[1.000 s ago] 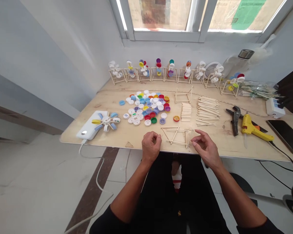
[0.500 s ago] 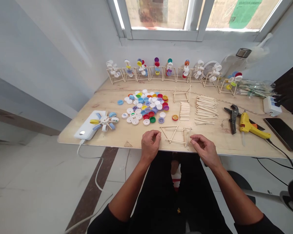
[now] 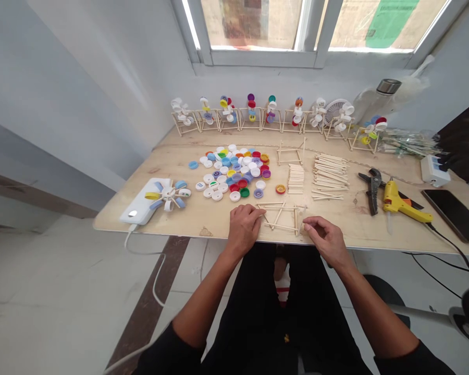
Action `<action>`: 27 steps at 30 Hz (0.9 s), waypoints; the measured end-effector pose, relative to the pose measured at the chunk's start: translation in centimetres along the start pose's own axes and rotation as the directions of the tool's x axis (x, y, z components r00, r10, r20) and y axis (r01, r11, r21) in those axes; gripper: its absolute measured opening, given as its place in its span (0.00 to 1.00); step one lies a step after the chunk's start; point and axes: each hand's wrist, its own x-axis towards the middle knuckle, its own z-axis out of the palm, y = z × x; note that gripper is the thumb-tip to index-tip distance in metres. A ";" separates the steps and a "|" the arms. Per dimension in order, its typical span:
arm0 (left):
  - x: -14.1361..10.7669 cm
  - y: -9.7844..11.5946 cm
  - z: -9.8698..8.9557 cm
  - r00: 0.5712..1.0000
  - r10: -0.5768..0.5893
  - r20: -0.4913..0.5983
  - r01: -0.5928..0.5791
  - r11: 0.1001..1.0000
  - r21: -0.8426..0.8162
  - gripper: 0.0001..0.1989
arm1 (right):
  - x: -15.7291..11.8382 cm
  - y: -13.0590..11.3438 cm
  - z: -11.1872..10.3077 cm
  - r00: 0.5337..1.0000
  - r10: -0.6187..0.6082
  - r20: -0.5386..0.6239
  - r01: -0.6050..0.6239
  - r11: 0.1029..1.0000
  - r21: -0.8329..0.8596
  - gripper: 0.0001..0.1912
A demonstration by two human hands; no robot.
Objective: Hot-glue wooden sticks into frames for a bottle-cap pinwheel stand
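A flat frame of wooden sticks lies at the table's front edge between my hands. My left hand rests at its left end, fingers curled together, with the fingertips against a stick end. On the frame's right side, a small translucent piece stands beside the short stick. My right hand is closed in a pinch just right of that piece; what sits between its fingertips is too small to make out.
Behind the frame lie bottle caps, short sticks and long sticks. A yellow glue gun, pliers and a phone are at right. A cap wheel leans on a white power bank at left.
My left hand has turned palm-down and shifted slightly right, its fingertips now reaching the frame's left end. My right hand has come a touch closer to the translucent piece.
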 end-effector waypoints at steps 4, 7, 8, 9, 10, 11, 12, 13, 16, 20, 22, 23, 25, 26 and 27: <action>0.3 -0.2 -0.1 0.999 0.036 0.035 -0.038 0.997 0.064 0.13 | 0.0 -0.1 0.0 1.000 -0.002 -0.001 0.002 1.000 0.007 0.11; 0.5 -0.3 -0.3 0.997 0.054 0.060 -0.060 0.994 0.088 0.13 | 0.0 -0.1 0.0 1.000 0.008 0.002 -0.008 1.000 0.010 0.11; 0.5 -0.3 -0.4 0.996 0.056 0.065 -0.062 0.994 0.093 0.13 | -0.1 -0.1 0.0 1.000 0.010 0.003 -0.010 1.000 0.010 0.11; 0.6 -0.3 -0.4 0.996 0.057 0.069 -0.063 0.993 0.095 0.13 | -0.1 -0.1 0.0 1.000 0.010 0.004 -0.010 1.000 0.008 0.10; 0.6 -0.3 -0.5 0.996 0.056 0.071 -0.063 0.994 0.095 0.13 | -0.1 -0.1 0.0 1.000 0.009 0.004 -0.009 1.000 0.007 0.10; 0.6 -0.3 -0.5 0.996 0.056 0.073 -0.063 0.994 0.093 0.13 | -0.1 -0.1 0.0 1.000 0.008 0.004 -0.008 1.000 0.005 0.10; 0.6 -0.3 -0.6 0.996 0.056 0.073 -0.063 0.994 0.091 0.13 | -0.1 -0.1 0.0 1.000 0.008 0.004 -0.008 1.000 0.003 0.10; 0.6 -0.3 -0.6 0.996 0.056 0.072 -0.062 0.994 0.090 0.13 | -0.1 -0.1 0.0 1.000 0.010 0.005 -0.010 1.000 0.003 0.11; 0.6 -0.3 -0.5 0.996 0.059 0.066 -0.064 0.994 0.087 0.13 | 0.0 0.0 0.1 1.000 0.016 0.008 -0.017 1.000 0.007 0.11; 0.5 -0.5 -0.3 0.997 0.063 0.051 -0.066 0.995 0.072 0.13 | 0.1 0.3 0.1 1.000 0.012 -0.001 -0.012 1.000 -0.002 0.13; 0.4 -0.6 -0.2 0.997 0.063 0.042 -0.066 0.996 0.067 0.13 | 0.1 0.3 0.2 1.000 0.010 -0.005 -0.010 1.000 -0.010 0.13; 0.4 -0.6 -0.1 0.997 0.064 0.039 -0.066 0.996 0.066 0.13 | 0.1 0.3 0.3 1.000 0.009 -0.004 -0.009 1.000 -0.011 0.13; 0.4 -0.6 -0.1 0.997 0.063 0.035 -0.065 0.996 0.066 0.13 | 0.1 0.3 0.4 1.000 0.006 0.003 -0.006 1.000 -0.007 0.13; 0.4 -0.6 -0.1 0.997 0.063 0.034 -0.065 0.996 0.067 0.13 | 0.2 0.3 0.5 1.000 0.007 0.004 -0.007 1.000 -0.002 0.13; 0.4 -0.6 -0.1 0.998 0.062 0.033 -0.064 0.996 0.067 0.13 | 0.2 0.3 0.5 1.000 0.008 0.004 -0.008 1.000 0.004 0.13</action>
